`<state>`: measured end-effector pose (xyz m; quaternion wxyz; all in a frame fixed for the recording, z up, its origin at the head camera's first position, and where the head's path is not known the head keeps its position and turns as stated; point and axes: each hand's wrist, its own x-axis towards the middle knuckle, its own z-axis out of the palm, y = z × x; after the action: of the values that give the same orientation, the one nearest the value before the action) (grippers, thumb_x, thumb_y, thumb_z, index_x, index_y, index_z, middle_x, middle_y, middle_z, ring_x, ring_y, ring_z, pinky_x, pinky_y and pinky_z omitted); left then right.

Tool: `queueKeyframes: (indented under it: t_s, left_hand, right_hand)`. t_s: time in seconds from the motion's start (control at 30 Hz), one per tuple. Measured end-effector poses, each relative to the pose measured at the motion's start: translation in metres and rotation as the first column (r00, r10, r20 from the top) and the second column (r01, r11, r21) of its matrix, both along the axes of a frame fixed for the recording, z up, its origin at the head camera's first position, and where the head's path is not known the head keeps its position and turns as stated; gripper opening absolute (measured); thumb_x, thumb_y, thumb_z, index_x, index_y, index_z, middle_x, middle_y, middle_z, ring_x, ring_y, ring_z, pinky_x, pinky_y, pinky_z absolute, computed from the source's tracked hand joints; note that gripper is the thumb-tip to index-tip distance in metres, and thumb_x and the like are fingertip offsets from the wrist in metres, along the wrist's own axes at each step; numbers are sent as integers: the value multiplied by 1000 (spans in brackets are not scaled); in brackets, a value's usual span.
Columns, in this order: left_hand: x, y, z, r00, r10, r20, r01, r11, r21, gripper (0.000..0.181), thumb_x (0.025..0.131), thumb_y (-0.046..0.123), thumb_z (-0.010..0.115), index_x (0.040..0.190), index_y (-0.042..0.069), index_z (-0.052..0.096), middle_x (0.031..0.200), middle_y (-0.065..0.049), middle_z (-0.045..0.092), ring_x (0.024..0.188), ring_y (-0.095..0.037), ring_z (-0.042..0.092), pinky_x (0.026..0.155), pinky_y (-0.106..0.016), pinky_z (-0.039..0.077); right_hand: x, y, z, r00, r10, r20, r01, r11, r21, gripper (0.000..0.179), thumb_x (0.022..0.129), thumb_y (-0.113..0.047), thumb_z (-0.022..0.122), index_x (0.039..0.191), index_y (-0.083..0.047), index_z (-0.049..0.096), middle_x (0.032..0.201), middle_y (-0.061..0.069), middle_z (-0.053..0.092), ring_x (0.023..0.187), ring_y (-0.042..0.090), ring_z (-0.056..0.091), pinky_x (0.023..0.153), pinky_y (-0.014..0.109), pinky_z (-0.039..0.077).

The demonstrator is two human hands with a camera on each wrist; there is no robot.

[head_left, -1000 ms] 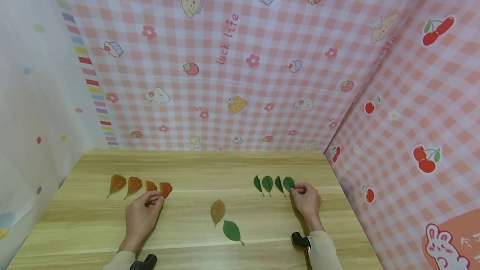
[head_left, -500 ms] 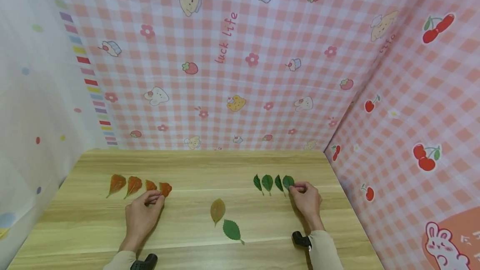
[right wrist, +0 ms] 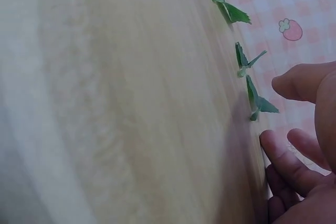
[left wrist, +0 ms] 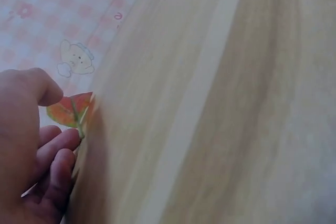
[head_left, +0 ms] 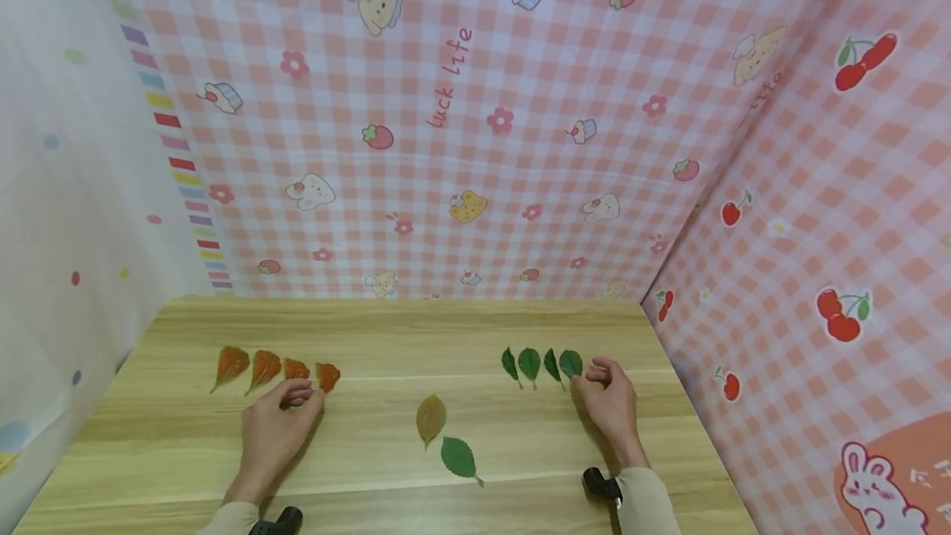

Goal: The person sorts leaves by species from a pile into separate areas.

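Observation:
My left hand (head_left: 278,428) is beside the rightmost orange-red leaf (head_left: 328,376) of a row on the left. In the left wrist view its thumb and fingers stand apart, and the leaf's stem (left wrist: 80,127) shows close to a fingertip; whether they touch I cannot tell. On the right, my right hand (head_left: 611,403) is just beside the rightmost green leaf (head_left: 570,363) of another row. Thumb and fingers are parted there too, with nothing between them in the right wrist view, where that folded green leaf (right wrist: 254,100) stands just ahead of the fingertips.
Other orange-red leaves (head_left: 266,367) and green leaves (head_left: 529,364) complete the two rows. A yellow-brown leaf (head_left: 431,419) and a larger green leaf (head_left: 458,457) lie mid-table. Checked cloth (head_left: 446,172) hangs behind the wooden table (head_left: 386,485) and along its right side.
Both hands have loosened their pinch on the end leaves and drawn back slightly, thumbs and fingers now parted. The leaves stay in their rows.

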<state>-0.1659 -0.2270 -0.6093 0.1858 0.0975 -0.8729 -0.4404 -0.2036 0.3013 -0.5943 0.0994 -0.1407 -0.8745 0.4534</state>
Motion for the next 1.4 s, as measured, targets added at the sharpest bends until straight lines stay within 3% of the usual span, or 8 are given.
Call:
queueKeyframes:
  t_s: [0.27,0.47,0.63,0.77,0.87,1.0,1.1,1.4]
  left_hand:
    - [18,2,6,996,-67,-66,68,998,14,34,99,17,85,127,-1,78,111,-18,86,87,0,72,73,-6,54]
    - [35,15,13,983,-101,-152,97,995,-32,34,93,7,90,124,0,79,114,-16,84,90,-12,74,77,-8,55]
    - [43,34,16,948,-200,-246,170,976,-137,41,87,4,94,125,1,79,119,-13,84,100,-32,78,93,-2,46]
    - [47,56,16,914,-290,-285,245,952,-184,46,83,3,97,125,1,79,124,-14,83,113,-32,79,107,4,35]
    - [50,74,14,896,-342,-283,286,933,-220,47,82,5,99,124,4,79,125,-11,83,117,-28,79,109,-1,43]
    - [56,94,12,884,-390,-257,324,909,-263,47,81,10,101,123,8,81,125,-5,82,115,-25,79,100,-30,64]
    - [59,105,9,881,-411,-234,341,895,-289,47,81,13,102,123,10,81,127,-5,81,116,-25,78,98,-47,66]
    - [56,123,5,890,-444,-100,401,869,-290,48,85,19,99,128,14,81,131,-3,79,125,-23,74,107,-50,62]
  right_hand:
    - [14,-2,6,997,72,-22,-72,997,1,67,102,-17,83,159,1,53,149,31,66,144,47,61,124,61,47]
    - [35,-18,15,981,125,-148,-113,990,86,65,100,-14,86,155,5,58,158,32,59,149,52,55,124,68,45]
    - [58,-43,20,960,195,-200,-172,977,128,62,96,-9,89,151,4,62,157,29,61,148,52,56,122,72,45]
    - [77,-65,19,949,270,-165,-245,957,154,61,97,-14,91,150,-2,64,152,19,67,144,45,62,119,69,51]
    - [89,-80,17,934,333,-133,-307,934,185,57,96,-21,92,146,-6,68,144,9,72,135,36,67,112,59,57]
    - [102,-97,17,908,413,-69,-392,897,204,53,94,-28,94,139,-11,72,137,0,73,127,27,67,108,45,58]
    - [110,-105,17,884,468,10,-462,867,188,53,95,-34,94,139,-15,71,137,-3,72,127,23,65,108,42,57]
    - [121,-119,13,806,579,121,-589,804,83,54,94,-42,91,140,-18,72,134,-7,71,118,10,59,101,31,54]
